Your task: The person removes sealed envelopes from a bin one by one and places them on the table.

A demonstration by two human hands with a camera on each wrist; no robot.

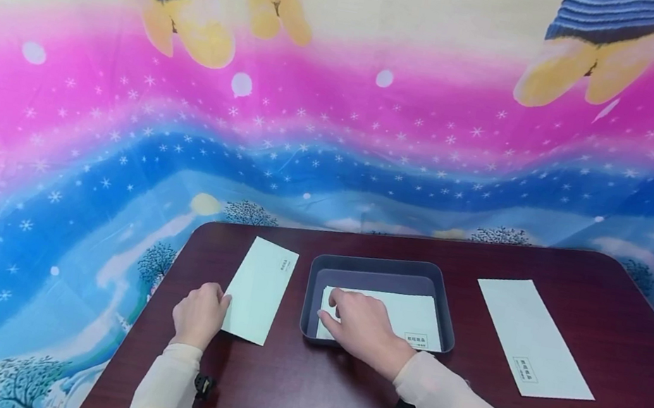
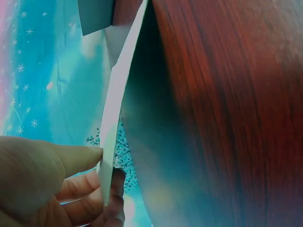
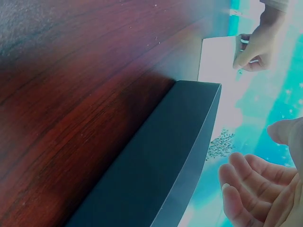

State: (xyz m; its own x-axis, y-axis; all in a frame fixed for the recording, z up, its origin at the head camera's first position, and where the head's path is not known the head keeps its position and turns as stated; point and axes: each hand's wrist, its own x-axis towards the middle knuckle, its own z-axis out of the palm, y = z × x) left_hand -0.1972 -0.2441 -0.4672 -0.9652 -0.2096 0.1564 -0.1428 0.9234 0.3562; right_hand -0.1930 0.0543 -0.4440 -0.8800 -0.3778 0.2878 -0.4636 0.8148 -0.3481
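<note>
A pale green envelope [image 1: 262, 286] lies on the left of the dark red table [image 1: 334, 405]. My left hand [image 1: 208, 306] grips its near left corner. In the left wrist view the thumb and fingers [image 2: 75, 158] pinch the envelope's edge [image 2: 118, 94], which is lifted off the table. A grey tray [image 1: 382, 264] stands at the middle with a white envelope [image 1: 418, 315] inside. My right hand [image 1: 342, 310] rests on that envelope's left end with relaxed fingers. In the right wrist view the right hand [image 3: 255, 189] hangs loosely curved beside the tray wall [image 3: 161, 165] and holds nothing.
A second white envelope [image 1: 530, 343] lies flat on the right of the table, with bare wood around it. A bright patterned cloth [image 1: 339, 127] covers the floor and background beyond the table's rounded far edge.
</note>
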